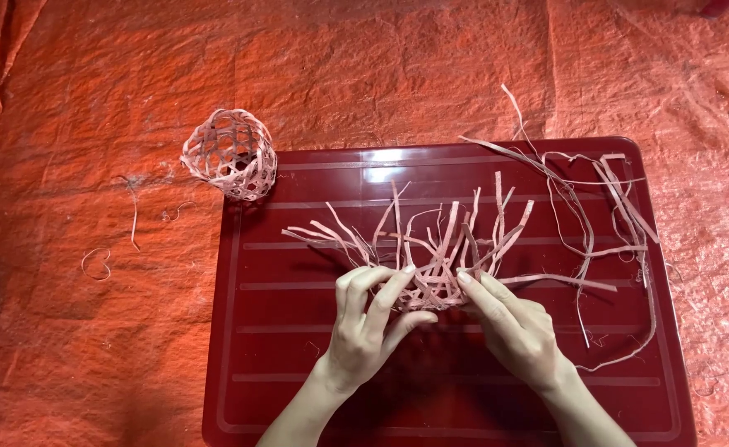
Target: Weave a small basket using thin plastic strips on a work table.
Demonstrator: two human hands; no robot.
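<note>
1. the left hand (363,327) and right hand (515,329) met over the middle of the dark red tray (298,397), each pinching the base of the half-woven piece (435,257) with fingertips.
2. that piece was a small flat weave of pale pink strips, its loose ends fanning up and outward, away from the person.
3. bare tray lay near the wrists and to the left.
4. spare strips (604,215) sprawled over the tray's right side, some crossing its edge.
5. a finished openwork woven ball (230,154) sat just off the far left corner on the orange tarp (91,99).
</note>
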